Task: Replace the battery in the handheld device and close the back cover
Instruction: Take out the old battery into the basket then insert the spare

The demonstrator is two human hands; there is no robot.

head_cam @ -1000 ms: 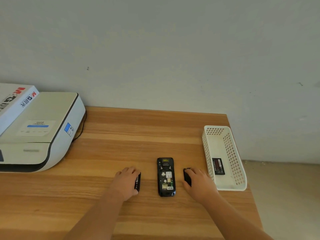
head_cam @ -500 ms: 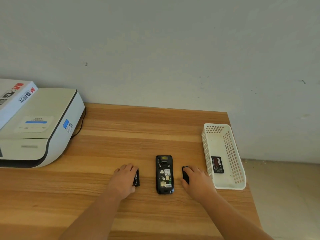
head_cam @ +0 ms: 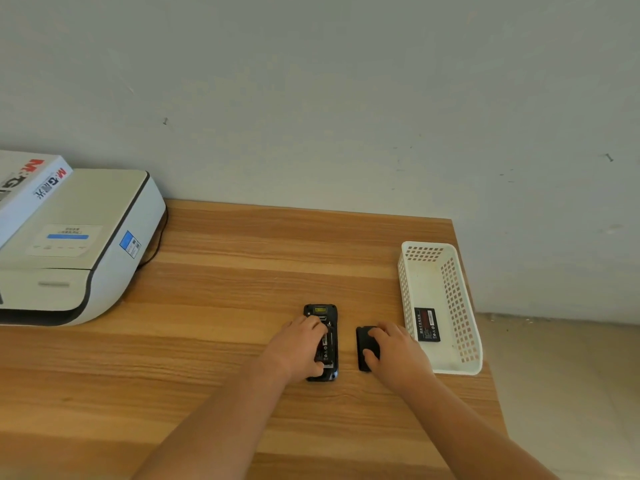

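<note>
The black handheld device (head_cam: 320, 310) lies face down on the wooden table (head_cam: 242, 278) with its back open. My left hand (head_cam: 298, 348) rests over the compartment, with fingers and thumb spanning a dark labelled battery (head_cam: 327, 344) that sits in or just above it. To the right of the device lies the black back cover (head_cam: 363, 341). My right hand (head_cam: 398, 351) is on the cover, thumb and fingers closed around it. Part of the device and part of the cover are hidden under my hands.
A white perforated basket (head_cam: 460, 317) stands at the table's right edge with another black battery (head_cam: 426, 324) inside. At the left stands a white printer (head_cam: 79, 244) with a box (head_cam: 27, 185) on it. The wall is behind, and the floor is to the right.
My left hand has moved right from the table beside the device onto its open back, taking the battery along. My right hand has stayed on the back cover.
</note>
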